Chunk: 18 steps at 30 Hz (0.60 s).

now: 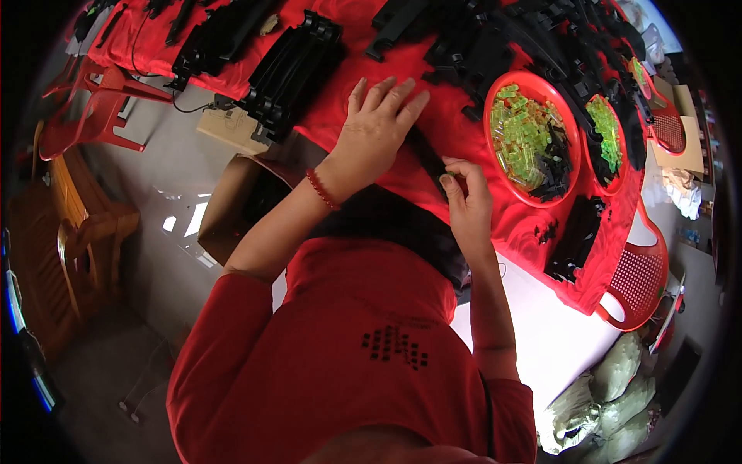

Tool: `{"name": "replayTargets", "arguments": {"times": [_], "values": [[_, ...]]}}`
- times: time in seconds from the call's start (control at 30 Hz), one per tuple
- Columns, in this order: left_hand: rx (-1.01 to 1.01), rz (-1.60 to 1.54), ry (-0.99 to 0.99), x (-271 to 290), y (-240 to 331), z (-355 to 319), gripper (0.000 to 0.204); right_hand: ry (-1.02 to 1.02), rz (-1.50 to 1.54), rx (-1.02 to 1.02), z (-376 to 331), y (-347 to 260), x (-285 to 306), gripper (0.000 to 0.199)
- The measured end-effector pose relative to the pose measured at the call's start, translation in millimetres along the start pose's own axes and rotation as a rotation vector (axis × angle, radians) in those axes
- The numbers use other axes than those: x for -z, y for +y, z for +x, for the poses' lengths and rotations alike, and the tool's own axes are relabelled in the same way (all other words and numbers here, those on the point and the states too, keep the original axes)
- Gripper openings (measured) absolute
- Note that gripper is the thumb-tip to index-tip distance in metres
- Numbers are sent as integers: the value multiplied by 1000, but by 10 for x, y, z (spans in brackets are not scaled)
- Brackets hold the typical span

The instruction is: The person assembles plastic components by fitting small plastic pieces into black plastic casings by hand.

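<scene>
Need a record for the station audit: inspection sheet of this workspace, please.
Surface: table under red cloth
Job's things: dark strip, angled at the table's near edge
Clutter: black parts across the table; red basin holding yellow-green and dark pieces
Left hand: fingers spread by the strip's far end; contact unclear
Right hand: pinching its near end
Cables: thin dark cable, table's left end
Surroundings: wooden bench, cardboard box left; pale sacks lower right

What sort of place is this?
Probably a small workshop, perhaps in a home: black parts and a red bowl of yellow-green pieces sit on a red cloth, with wooden furniture off to the left.
</scene>
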State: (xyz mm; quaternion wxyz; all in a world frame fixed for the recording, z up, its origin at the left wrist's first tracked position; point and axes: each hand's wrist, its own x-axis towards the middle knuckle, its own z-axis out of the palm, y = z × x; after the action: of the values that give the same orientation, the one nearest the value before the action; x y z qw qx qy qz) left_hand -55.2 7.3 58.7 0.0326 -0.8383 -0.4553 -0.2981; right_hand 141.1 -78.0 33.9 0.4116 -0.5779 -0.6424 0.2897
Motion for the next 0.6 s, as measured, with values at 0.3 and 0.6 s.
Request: {"name": "replayTargets", "arguments": {"times": [0.3,0.6], "values": [[734,-641,-270,110,502,-642,27,37,230,-146,-68,-95,-109,9],[973,-1110,-193,163,542,-857,36,-129,355,-196,-373,-368,-245,11]]}}
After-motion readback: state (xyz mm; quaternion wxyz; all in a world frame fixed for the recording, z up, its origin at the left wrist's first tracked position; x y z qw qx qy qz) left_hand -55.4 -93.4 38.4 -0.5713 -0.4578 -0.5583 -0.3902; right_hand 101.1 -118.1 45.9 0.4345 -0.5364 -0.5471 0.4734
